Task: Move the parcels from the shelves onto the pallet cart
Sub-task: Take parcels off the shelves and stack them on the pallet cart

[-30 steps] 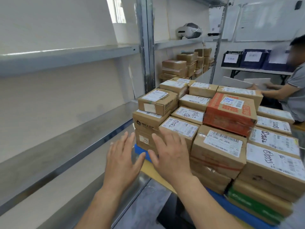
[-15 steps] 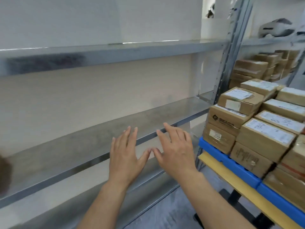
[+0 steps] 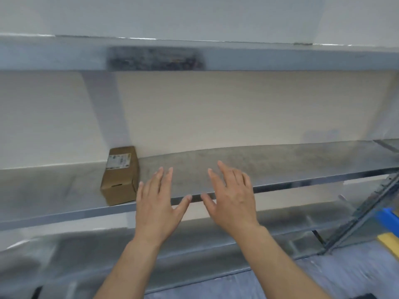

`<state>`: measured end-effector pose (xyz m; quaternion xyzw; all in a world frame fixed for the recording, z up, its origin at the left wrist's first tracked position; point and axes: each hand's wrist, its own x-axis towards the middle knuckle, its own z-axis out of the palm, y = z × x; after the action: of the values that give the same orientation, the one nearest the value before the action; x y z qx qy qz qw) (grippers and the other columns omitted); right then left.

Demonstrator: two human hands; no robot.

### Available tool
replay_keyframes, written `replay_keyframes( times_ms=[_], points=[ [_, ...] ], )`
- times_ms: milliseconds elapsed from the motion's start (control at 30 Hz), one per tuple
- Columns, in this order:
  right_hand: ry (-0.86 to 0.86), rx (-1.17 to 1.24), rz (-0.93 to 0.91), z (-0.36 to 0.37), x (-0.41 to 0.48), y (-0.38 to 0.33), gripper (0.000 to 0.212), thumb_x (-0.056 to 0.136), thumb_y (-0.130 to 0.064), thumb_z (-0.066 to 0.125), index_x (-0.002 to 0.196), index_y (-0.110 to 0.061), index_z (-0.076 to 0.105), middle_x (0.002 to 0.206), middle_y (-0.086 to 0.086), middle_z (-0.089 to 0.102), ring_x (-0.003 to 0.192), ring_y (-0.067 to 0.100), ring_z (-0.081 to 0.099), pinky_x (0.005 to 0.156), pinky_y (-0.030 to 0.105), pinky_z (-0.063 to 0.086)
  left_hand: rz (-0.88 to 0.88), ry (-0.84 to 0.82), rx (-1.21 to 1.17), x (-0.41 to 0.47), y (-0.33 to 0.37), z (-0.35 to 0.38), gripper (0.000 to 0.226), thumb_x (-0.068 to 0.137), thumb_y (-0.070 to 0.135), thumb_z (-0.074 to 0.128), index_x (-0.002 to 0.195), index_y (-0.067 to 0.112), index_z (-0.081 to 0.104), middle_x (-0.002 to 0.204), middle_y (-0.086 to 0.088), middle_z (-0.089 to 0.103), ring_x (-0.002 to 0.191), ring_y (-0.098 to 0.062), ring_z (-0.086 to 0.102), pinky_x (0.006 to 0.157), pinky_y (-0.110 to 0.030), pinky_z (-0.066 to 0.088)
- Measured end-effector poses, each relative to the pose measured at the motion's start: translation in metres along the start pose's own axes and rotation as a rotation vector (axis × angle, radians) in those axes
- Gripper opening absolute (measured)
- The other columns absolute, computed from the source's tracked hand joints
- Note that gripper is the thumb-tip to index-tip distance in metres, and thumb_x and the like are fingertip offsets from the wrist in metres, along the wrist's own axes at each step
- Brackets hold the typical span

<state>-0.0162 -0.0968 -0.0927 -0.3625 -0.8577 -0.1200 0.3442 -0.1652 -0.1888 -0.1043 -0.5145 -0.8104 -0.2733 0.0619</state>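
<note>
Before me on the metal shelf (image 3: 269,162) a single brown parcel (image 3: 121,175) lies by the back wall, white label up; my left hand (image 3: 158,207) hovers just right of it, fingers straight and spread, holding nothing; my right hand (image 3: 232,198) is likewise flat and empty, thumbs nearly meeting; at far right a blurred blue and yellow edge (image 3: 388,221) is perhaps the pallet cart.

A pale cream wall (image 3: 216,108) fills the back. In front of it the grey metal upper shelf (image 3: 269,58) has a dark smudged patch on its front edge. The middle shelf (image 3: 291,160) looks dull and worn. At the right a metal post (image 3: 362,212) goes down to the blue-grey floor (image 3: 334,275).
</note>
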Motion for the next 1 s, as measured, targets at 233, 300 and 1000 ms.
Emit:
replay_keyframes(
  times_ms=[233, 300, 1000],
  points=[
    [-0.140, 0.051, -0.093, 0.045, 0.029, -0.067, 0.059, 0.063, -0.037, 0.084, 0.112, -0.008, 0.069, 0.118, 0.017, 0.065, 0.096, 0.035, 0.065, 0.088, 0.047, 0.050, -0.191, -0.008, 0.037, -0.006, -0.084, -0.025, 0.092, 0.075, 0.074, 0.024, 0.150, 0.020, 0.022, 0.157, -0.005, 0.021, 0.143, -0.022, 0.022, 0.117, -0.040, 0.011],
    [-0.163, 0.071, -0.117, 0.060, 0.037, -0.078, 0.053, 0.068, -0.037, 0.078, 0.111, -0.008, 0.069, 0.117, 0.017, 0.065, 0.096, 0.036, 0.065, 0.087, 0.046, 0.050, -0.232, 0.002, 0.034, -0.004, -0.099, -0.028, 0.087, 0.081, 0.071, 0.032, 0.150, 0.020, 0.022, 0.157, -0.005, 0.021, 0.143, -0.023, 0.022, 0.116, -0.041, 0.014],
    [-0.424, 0.343, -0.096, 0.177, 0.085, -0.135, 0.037, 0.079, -0.031, 0.051, 0.095, -0.003, 0.067, 0.071, 0.011, 0.065, 0.061, 0.032, 0.062, 0.050, 0.031, 0.047, -0.529, -0.239, -0.179, 0.072, -0.164, -0.006, 0.061, 0.097, 0.041, 0.043, 0.150, 0.017, 0.023, 0.147, -0.009, 0.036, 0.131, -0.026, 0.041, 0.101, -0.030, 0.034]
  ],
)
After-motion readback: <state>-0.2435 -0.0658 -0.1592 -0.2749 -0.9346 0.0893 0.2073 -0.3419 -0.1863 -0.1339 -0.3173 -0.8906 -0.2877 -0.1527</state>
